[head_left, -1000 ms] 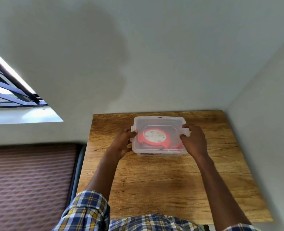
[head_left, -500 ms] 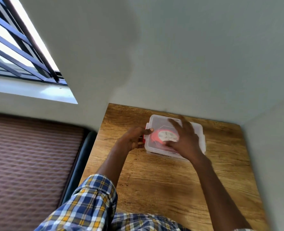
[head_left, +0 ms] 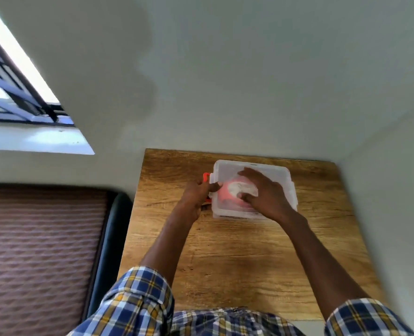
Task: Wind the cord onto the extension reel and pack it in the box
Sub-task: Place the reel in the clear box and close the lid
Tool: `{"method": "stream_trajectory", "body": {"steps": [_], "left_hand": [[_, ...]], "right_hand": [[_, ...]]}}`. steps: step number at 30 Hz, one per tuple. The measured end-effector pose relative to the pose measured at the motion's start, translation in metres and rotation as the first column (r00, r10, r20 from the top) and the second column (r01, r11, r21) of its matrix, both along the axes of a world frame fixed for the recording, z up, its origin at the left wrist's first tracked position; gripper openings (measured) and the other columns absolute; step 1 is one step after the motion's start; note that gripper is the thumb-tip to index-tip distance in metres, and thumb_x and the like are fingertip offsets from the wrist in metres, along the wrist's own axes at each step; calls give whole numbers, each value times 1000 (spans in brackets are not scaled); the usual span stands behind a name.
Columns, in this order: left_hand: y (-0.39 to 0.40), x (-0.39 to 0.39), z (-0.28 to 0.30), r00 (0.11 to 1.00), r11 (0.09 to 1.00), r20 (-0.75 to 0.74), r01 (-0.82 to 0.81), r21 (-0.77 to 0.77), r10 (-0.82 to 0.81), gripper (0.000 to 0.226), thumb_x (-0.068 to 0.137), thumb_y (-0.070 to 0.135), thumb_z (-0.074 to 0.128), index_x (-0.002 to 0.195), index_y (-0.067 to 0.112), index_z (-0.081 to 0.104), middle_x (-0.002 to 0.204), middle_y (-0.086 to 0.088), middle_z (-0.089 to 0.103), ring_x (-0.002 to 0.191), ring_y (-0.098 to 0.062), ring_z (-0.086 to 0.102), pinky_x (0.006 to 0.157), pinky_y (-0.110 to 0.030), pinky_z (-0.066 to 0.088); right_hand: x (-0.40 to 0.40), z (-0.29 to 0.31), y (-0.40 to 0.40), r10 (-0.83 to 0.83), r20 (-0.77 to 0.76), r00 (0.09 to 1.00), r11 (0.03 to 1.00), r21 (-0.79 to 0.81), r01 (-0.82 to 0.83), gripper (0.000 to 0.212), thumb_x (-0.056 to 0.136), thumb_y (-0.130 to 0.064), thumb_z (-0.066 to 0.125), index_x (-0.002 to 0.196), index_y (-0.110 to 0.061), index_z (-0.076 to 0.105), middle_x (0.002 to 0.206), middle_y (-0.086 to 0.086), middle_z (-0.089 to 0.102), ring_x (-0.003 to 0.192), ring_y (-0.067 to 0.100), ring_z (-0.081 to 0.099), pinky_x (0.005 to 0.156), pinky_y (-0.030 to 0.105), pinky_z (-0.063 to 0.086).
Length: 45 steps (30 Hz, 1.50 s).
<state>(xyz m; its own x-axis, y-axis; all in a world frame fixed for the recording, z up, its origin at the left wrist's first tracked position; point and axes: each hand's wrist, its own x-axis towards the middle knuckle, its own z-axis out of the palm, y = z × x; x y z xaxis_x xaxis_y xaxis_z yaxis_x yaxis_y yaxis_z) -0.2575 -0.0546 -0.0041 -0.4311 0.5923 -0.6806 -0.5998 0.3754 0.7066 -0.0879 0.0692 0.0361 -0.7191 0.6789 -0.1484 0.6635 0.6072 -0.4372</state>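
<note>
Head view: right hand [head_left: 265, 194] has moved from the box's [head_left: 227, 172] side onto its lid [head_left: 269, 172].
Its fingers [head_left: 249, 174] press flat, gripping nothing; left hand [head_left: 197, 196] pinches the clip [head_left: 206, 177] — reel [head_left: 227, 194] packed, latching remains.

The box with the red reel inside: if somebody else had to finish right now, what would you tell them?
Left hand: at the box's left side, fingers on the orange latch; whether it is snapped shut cannot be told.
Right hand: lies flat on the clear lid, pressing down.
The clear box sits at the far end of the wooden table, near the wall. The red extension reel is inside, seen through the lid.
Done: reel packed, lid on.
Left: probably snap the left latch, then check the right side, which is too blurry to judge.
</note>
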Motion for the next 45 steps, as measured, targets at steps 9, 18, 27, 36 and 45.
{"method": "stream_trajectory", "body": {"steps": [9, 18, 27, 36, 45], "left_hand": [[3, -2, 4, 998, 999, -54, 10, -42, -13, 59, 89, 16, 85, 141, 6, 59, 115, -14, 75, 93, -29, 72, 57, -35, 57], [0, 7, 7, 994, 998, -113, -14, -61, 7, 49, 90, 21, 85, 132, 9, 62, 115, -14, 75, 93, -28, 74, 55, -34, 58], [-1, 37, 6, 794, 946, -582, -301, -122, 177, 34, 82, 31, 92, 103, 15, 70, 95, -5, 76, 81, -23, 75, 68, -42, 66], [2, 64, -4, 372, 947, -925, -318, -53, 73, 23, 93, 30, 81, 98, 10, 70, 96, 0, 64, 85, -23, 62, 66, -37, 58], [2, 61, -10, 271, 959, -961, -283, -22, 58, 17, 93, 27, 79, 95, 13, 69, 93, 3, 65, 89, -21, 57, 68, -36, 52]], "right_hand": [[61, -15, 41, -837, -62, 544, 493, -518, 699, 77, 73, -46, 90, 134, -5, 63, 133, 14, 65, 107, 32, 65, 80, 39, 53], [89, -19, 35, -853, -4, 522, 178, -943, 282, 47, 89, -43, 77, 120, -8, 70, 110, 14, 76, 100, 34, 72, 93, 52, 58], [99, -28, 53, -832, -19, 555, 197, -944, 263, 31, 94, -27, 71, 123, -16, 69, 116, 14, 71, 97, 30, 68, 83, 44, 59], [100, -29, 56, -830, -1, 558, 172, -951, 256, 29, 94, -26, 72, 122, -18, 69, 111, 12, 72, 99, 32, 68, 79, 42, 59], [98, -25, 57, -824, 21, 566, 164, -948, 273, 28, 94, -26, 72, 121, -19, 69, 113, 12, 70, 104, 32, 67, 75, 41, 58]]}}
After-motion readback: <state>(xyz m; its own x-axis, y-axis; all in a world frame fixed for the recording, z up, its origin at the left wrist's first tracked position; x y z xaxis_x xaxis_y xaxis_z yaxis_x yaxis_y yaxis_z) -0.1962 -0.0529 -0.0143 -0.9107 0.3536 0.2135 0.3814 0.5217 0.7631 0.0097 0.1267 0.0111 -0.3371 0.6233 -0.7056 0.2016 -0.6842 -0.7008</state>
